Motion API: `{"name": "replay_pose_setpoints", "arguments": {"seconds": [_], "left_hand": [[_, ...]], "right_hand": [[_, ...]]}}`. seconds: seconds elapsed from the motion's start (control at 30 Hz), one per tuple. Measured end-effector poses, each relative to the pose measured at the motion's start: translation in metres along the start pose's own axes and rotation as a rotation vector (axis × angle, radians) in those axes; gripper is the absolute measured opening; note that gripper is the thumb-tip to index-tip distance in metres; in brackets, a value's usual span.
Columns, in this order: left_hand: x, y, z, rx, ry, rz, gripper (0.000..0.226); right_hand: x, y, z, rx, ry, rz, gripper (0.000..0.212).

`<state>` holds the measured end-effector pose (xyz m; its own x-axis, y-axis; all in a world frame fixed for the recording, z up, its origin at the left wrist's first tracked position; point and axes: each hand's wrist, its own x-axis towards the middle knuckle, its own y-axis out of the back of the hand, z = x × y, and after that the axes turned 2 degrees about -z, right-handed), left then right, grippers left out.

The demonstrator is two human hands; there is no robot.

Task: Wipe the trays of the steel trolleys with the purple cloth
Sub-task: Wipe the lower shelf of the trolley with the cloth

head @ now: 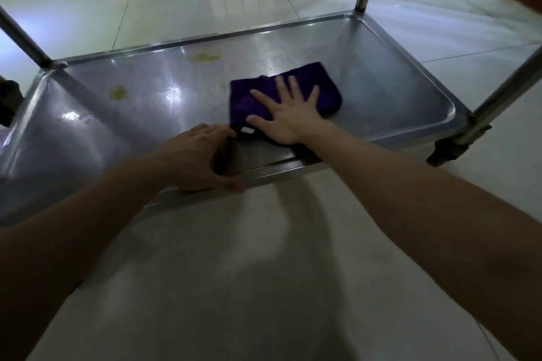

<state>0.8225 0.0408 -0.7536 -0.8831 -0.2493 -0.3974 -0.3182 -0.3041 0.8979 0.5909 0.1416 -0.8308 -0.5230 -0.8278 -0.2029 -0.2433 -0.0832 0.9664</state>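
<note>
The folded purple cloth (241, 103) lies right of centre on the shallow stainless-steel trolley tray (132, 126), pressed flat under the right hand (286, 117), whose grip is open with fingers spread. The grip of the left hand (193, 155) is closed round the tray's near rim. Soft, light fabric would probably bunch if pinched, so flat palm pressure suits it.

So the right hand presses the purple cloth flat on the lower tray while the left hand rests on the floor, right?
Not quite. The head view shows the left hand gripping the tray's near rim, not resting on the floor. The rest holds: the right hand presses the purple cloth flat on the lower tray.
</note>
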Motion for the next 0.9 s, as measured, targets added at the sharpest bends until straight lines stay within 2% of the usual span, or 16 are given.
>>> {"name": "replay_pose_setpoints", "arguments": {"seconds": [0.1, 0.23, 0.37, 0.47, 0.53, 0.73, 0.9], "left_hand": [[0.000, -0.001, -0.001, -0.005, -0.003, 0.021, 0.151], [0.001, 0.001, -0.002, 0.015, -0.010, 0.027, 0.156], [-0.002, 0.001, -0.001, 0.075, 0.005, 0.071, 0.149], [-0.010, -0.007, -0.007, 0.110, 0.108, 0.154, 0.146], [-0.018, -0.009, -0.022, 0.064, 0.160, 0.163, 0.149], [-0.043, -0.002, -0.073, 0.061, 0.248, 0.080, 0.143], [-0.045, -0.009, -0.073, 0.061, 0.264, 0.102, 0.152]], "right_hand": [[-0.002, -0.002, -0.020, 0.031, 0.073, 0.015, 0.075], [-0.026, 0.003, 0.022, 0.057, 0.067, 0.037, 0.071], [-0.060, 0.006, 0.097, 0.069, -0.137, 0.086, 0.070], [-0.080, 0.010, 0.150, 0.090, -0.340, 0.084, 0.076], [-0.084, 0.011, 0.164, 0.107, -0.407, 0.071, 0.081], [-0.068, 0.007, 0.135, 0.095, -0.444, 0.057, 0.083], [-0.036, 0.003, 0.053, 0.015, -0.256, 0.031, 0.081]]}}
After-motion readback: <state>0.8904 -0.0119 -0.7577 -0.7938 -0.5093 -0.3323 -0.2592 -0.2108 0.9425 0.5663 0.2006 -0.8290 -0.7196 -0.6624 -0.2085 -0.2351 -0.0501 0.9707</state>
